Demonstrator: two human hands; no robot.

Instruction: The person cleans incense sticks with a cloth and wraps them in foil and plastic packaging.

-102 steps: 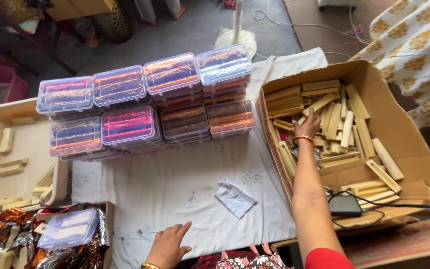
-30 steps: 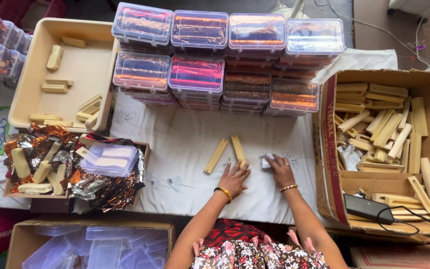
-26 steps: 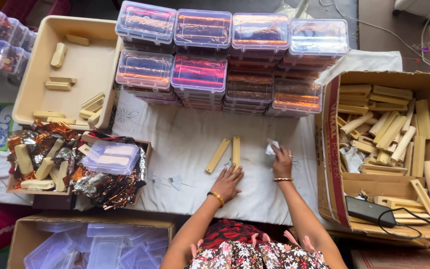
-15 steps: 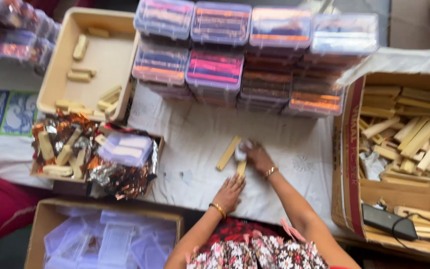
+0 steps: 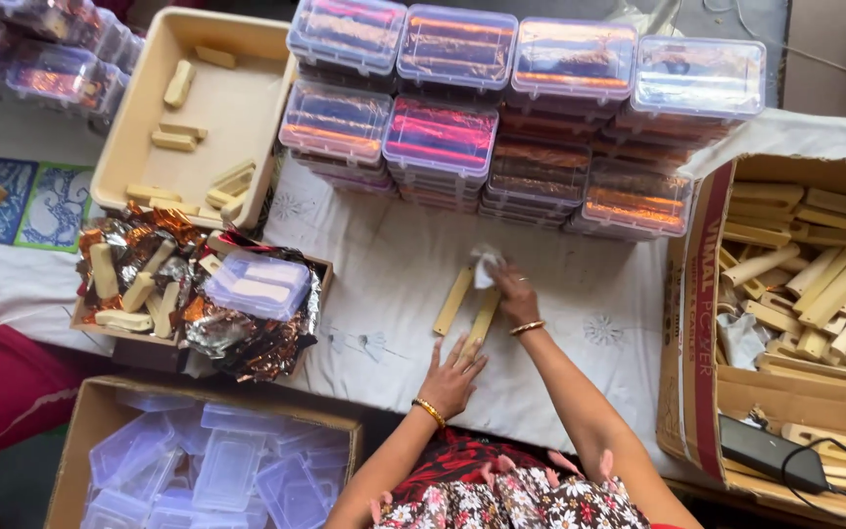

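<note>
A: Where's the stick (image 5: 483, 321)?
B: On the cloth (image 5: 384, 294), under both hands. Left hand (image 5: 452, 377) flat & open on its near end; right hand (image 5: 513, 294) pinches a white rag (image 5: 485, 264) at the far end

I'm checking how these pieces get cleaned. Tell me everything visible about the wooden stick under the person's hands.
The wooden stick is a pale tan, flat, narrow bar that looks like bare wood. It lies flat on the white cloth, angled slightly, beside a second similar stick, apart from it. The left hand presses its near end with the fingertips; the right hand holds a crumpled white rag at its far end.
</note>
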